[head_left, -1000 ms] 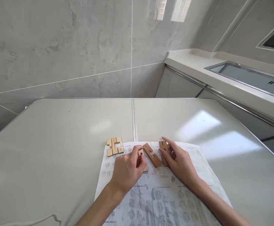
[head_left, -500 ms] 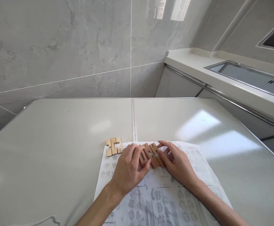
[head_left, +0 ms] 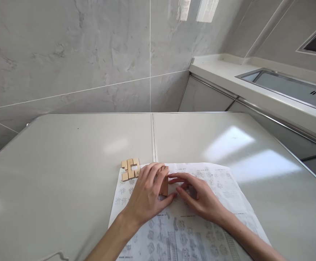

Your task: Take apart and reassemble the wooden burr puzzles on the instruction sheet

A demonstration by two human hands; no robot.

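My left hand (head_left: 149, 192) is closed over brown notched wooden puzzle pieces (head_left: 163, 187). Its fingers reach across their far end and its thumb lies near their close end, so most of them are covered. Just to the right is my right hand (head_left: 197, 194), curved, with thumb and index finger apart and nothing between them. Its index fingertip comes up to the right edge of the brown pieces; whether it touches cannot be made out. Left of my left hand, several pale notched wooden pieces (head_left: 130, 169) lie side by side at the paper's corner.
A printed paper sheet (head_left: 182, 232) with small diagrams lies under both hands on a glossy pale table (head_left: 65, 174). A seam runs through the tabletop. Behind stands a grey tiled wall (head_left: 92, 47); to the right is a white counter (head_left: 215, 69) with a glass-topped inset.
The brown pieces, before spread between both hands, are now gathered to the left, mostly under my left hand. My right hand has shifted left and come off their right side.
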